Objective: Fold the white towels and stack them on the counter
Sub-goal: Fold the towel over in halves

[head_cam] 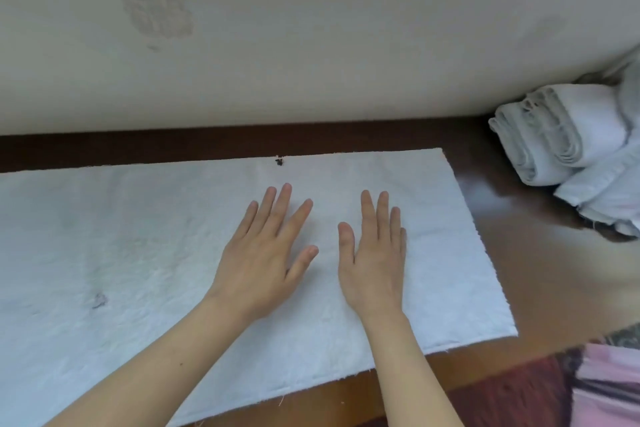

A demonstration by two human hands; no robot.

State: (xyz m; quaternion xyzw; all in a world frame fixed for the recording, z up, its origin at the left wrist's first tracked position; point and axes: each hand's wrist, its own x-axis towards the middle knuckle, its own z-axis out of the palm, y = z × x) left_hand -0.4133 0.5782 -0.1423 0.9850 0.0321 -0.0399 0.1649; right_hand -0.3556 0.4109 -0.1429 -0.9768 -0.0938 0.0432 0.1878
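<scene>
Head view: a white towel (138,253) lies spread flat on the dark brown wooden counter (536,253), running off the left edge of the picture, with its right edge and near right corner in view. Both hands rest palm down on the towel's right half, side by side and not touching each other. The left hand (266,253) has straight, slightly fanned fingers. The right hand (374,263) has its fingers straight and close together, thumb held apart. Neither hand grips anything.

A small dark speck (279,161) sits at the towel's far edge, beyond the left hand's fingertips. A faint grey smudge (99,300) marks the towel well to the left of the hands.

To the right of the towel and apart from it, against the wall (311,45), lies a pile of folded white towels (571,135). A pink cloth (609,388) shows beyond the towel's near right corner. The wall behind the towel bears a greyish stain (156,7).
</scene>
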